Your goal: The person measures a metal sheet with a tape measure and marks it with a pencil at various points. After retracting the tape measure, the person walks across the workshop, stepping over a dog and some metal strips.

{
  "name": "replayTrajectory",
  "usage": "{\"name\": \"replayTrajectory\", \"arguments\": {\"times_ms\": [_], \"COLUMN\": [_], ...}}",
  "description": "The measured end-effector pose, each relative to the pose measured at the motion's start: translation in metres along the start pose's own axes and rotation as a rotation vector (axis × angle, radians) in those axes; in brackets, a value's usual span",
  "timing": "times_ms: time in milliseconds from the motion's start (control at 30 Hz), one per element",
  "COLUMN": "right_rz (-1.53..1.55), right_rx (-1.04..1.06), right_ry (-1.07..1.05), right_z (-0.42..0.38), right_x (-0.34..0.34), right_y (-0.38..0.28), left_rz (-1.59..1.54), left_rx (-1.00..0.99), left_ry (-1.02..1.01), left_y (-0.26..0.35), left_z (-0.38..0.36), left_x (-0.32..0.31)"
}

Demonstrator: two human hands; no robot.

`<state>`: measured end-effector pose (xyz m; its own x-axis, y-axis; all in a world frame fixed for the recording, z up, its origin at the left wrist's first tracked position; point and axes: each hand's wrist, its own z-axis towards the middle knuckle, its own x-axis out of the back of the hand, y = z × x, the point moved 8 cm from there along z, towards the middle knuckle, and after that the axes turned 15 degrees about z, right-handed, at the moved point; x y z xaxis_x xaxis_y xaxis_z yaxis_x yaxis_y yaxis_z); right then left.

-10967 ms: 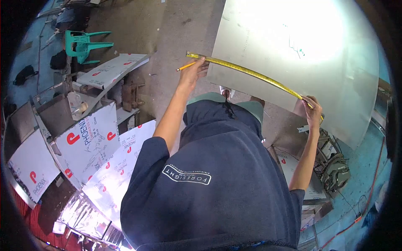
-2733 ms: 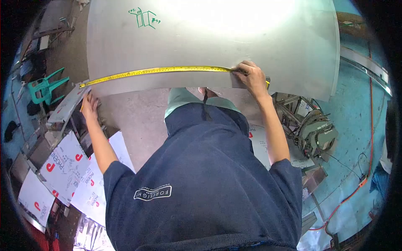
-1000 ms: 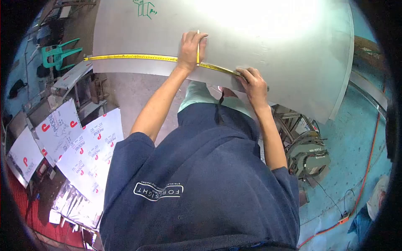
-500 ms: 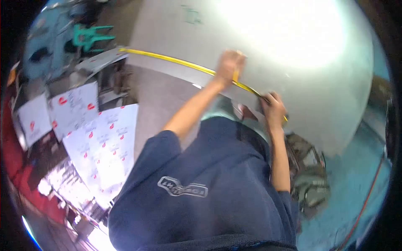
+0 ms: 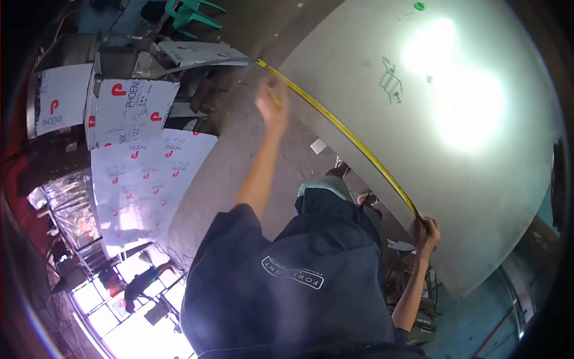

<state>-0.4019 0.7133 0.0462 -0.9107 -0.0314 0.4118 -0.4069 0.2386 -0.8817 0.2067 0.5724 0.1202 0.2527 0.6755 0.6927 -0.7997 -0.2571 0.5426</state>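
Note:
A yellow tape measure [image 5: 338, 122] is pulled out along the near edge of a large grey metal sheet [image 5: 382, 54]. Its far end lies at the sheet's left corner. My right hand [image 5: 427, 234] is closed around the other end of the tape, at the sheet's near right edge; the case is mostly hidden by the fingers. My left hand [image 5: 273, 106], blurred by motion, is just below the tape's far end. A small yellow thing [image 5: 275, 99] shows in its closed fingers, too smeared to name. Green pen marks [image 5: 391, 81] are drawn on the sheet.
At left stand panels covered in white printed film [image 5: 143, 173]. A green plastic chair [image 5: 190, 15] is at the top. A white scrap [image 5: 318, 146] lies on the floor by my feet. A small green round object [image 5: 419, 6] sits on the sheet.
My left hand has moved left toward the tape's far end. My right hand has moved right and nearer to me along the sheet's edge, and more tape shows between the hands.

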Motion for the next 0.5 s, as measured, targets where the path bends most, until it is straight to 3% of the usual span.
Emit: {"name": "replayTrajectory", "arguments": {"times_ms": [67,100,167,200,300,500], "right_rz": [0.088,0.077,0.03,0.019,-0.029,-0.015], "right_rx": [-0.011,-0.006,0.029,0.026,-0.048,-0.011], "right_ry": [-0.001,-0.009,-0.054,-0.063,-0.048,-0.041], "right_z": [-0.001,-0.002,0.001,0.001,-0.001,0.0], "right_x": [0.0,0.001,0.001,0.0,0.001,0.001], "right_y": [-0.004,-0.004,-0.009,-0.011,-0.015,-0.018], "left_rz": [0.065,0.063,-0.16,-0.186,-0.149,-0.264], "left_rx": [0.252,0.265,0.731,0.727,0.682,0.721], "left_ry": [-0.17,-0.166,-0.721,-0.847,-0.967,-0.988], "left_y": [-0.099,-0.115,-0.154,-0.152,-0.159,-0.153], "left_z": [0.041,0.056,0.046,0.043,0.042,0.034], "left_x": [-0.012,-0.012,-0.054,-0.062,-0.087,-0.092]}}
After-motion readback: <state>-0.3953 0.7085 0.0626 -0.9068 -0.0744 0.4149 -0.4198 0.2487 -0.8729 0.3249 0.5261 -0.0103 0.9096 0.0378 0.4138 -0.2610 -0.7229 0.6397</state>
